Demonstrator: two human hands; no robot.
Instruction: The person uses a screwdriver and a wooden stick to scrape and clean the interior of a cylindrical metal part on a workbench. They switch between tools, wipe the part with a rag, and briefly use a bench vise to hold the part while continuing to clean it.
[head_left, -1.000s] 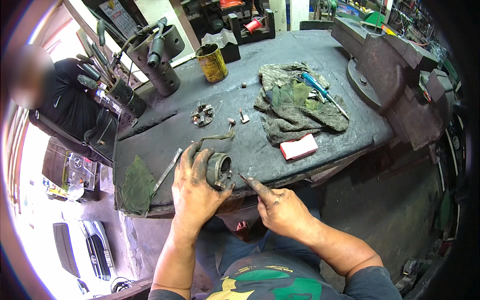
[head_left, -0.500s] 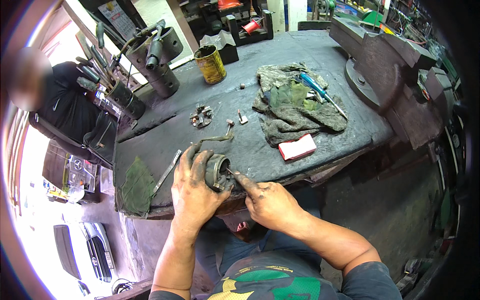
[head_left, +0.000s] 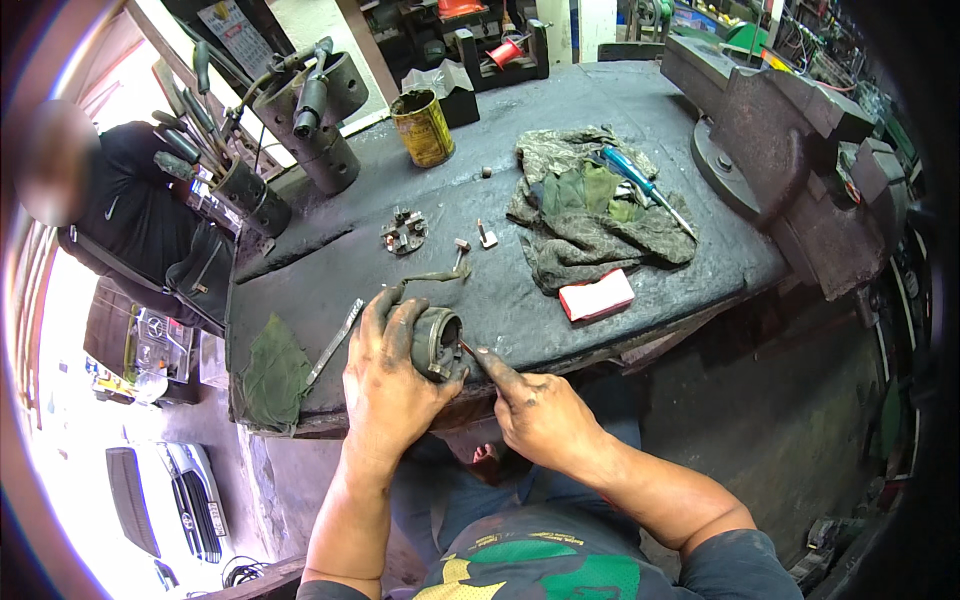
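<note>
My left hand [head_left: 392, 385] is wrapped round a short, hollow metal cylinder [head_left: 430, 335] like a motor housing, tilted at the bench's front edge. Its open end faces right, and dark parts show inside. At that opening is my right hand [head_left: 545, 410], index finger reaching forward and the other fingers curled. A thin copper-coloured piece [head_left: 467, 348] sticks out between the opening and that fingertip; whether the hidden thumb pinches it is unclear. Beyond the housing lie a round plate with small blocks [head_left: 405, 233], a small block with a lead [head_left: 487, 236] and a bent strip with a small block [head_left: 462, 252].
On the dark bench [head_left: 560, 100] are a crumpled cloth [head_left: 610, 240] with a blue screwdriver [head_left: 640, 180], a red-and-white box [head_left: 597, 296], a yellow tin [head_left: 424, 130], a metal strip [head_left: 335, 342] and a green rag [head_left: 270, 375]. A large vise [head_left: 780, 140] stands right; a person [head_left: 140, 210] is at left.
My right hand has drawn back slightly to the right from the housing's opening, so more of the copper-coloured piece shows. My left hand keeps its hold.
</note>
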